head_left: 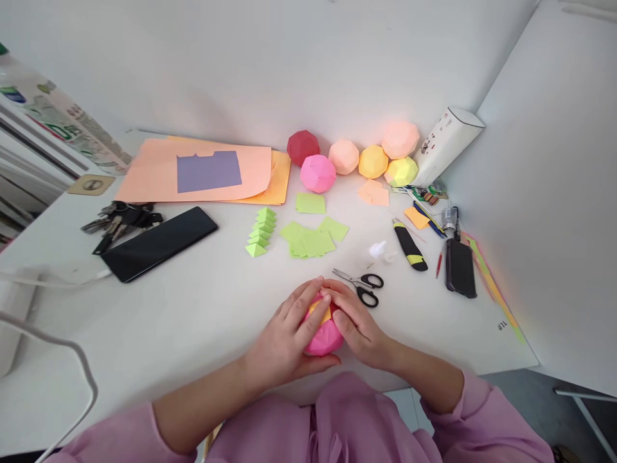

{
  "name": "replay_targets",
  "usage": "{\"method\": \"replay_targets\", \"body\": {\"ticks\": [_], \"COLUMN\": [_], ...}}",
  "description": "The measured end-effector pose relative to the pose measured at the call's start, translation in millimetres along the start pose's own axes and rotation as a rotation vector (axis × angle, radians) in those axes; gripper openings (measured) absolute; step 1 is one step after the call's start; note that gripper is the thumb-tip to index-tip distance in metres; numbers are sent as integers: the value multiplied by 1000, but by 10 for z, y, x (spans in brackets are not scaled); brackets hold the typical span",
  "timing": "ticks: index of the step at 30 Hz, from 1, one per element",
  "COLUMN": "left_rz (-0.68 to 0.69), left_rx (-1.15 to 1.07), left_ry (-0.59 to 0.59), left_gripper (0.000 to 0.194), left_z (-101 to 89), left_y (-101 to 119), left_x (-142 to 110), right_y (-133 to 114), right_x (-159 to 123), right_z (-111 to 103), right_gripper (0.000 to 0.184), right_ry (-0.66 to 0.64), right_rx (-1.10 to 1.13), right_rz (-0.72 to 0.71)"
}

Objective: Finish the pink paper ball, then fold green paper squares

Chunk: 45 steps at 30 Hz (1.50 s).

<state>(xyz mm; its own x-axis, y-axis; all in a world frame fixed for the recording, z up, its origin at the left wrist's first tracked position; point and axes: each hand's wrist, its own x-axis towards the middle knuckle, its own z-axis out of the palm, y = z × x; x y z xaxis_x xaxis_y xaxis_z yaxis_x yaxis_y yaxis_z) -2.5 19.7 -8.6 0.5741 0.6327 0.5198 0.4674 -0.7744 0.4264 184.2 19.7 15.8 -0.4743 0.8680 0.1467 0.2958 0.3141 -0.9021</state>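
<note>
Purple garment [270,434] below, both hands [284,334] [362,326] curl snugly around a pink paper ball [324,341].

Single view, worn on my head, facing forward and down over the white desk [193,321]. My left hand [286,331] and right hand [361,328] sit close in, low at centre; the wall [241,71] closes off the far side

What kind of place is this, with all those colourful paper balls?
It looks like a desk being used for paper crafts. The faceted paper balls at the back, the black-handled scissors and the light-green paper pieces suggest that.
</note>
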Motion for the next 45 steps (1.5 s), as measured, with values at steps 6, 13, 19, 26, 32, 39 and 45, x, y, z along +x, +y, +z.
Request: {"method": "replay_targets", "body": {"ticks": [6, 13, 19, 26, 32, 39, 45], "left_rz": [-119, -151, -116, -13, -10, 19, 16], "left_rx": [-183, -327, -254, -194, -199, -192, -159], "left_ry": [19, -77, -83, -58, -64, -33, -45], "left_gripper": [98, 107, 106, 95, 69, 65, 62], "left_z": [-55, -45, -36, -66, -79, -77, -87], "left_y": [-4, -65, -60, -66, -58, -56, -40], "left_x": [3, -22, 0, 24, 13, 28, 27], "right_y": [71, 82, 87, 89, 101, 79, 74], "right_x": [18, 95, 107, 103, 97, 64, 45], "right_z": [-103, -173, -143, -141, -122, -127, -133], "right_gripper": [74, 66, 65, 60, 59, 62, 61], "right_ry": [-120, -114, -70, -85, -68, -74, -70], "right_rx": [-131, -246, -309, -283, -309, -414, -471], "right_rz": [-203, -358, -451, -422, -456, -426, -391]}}
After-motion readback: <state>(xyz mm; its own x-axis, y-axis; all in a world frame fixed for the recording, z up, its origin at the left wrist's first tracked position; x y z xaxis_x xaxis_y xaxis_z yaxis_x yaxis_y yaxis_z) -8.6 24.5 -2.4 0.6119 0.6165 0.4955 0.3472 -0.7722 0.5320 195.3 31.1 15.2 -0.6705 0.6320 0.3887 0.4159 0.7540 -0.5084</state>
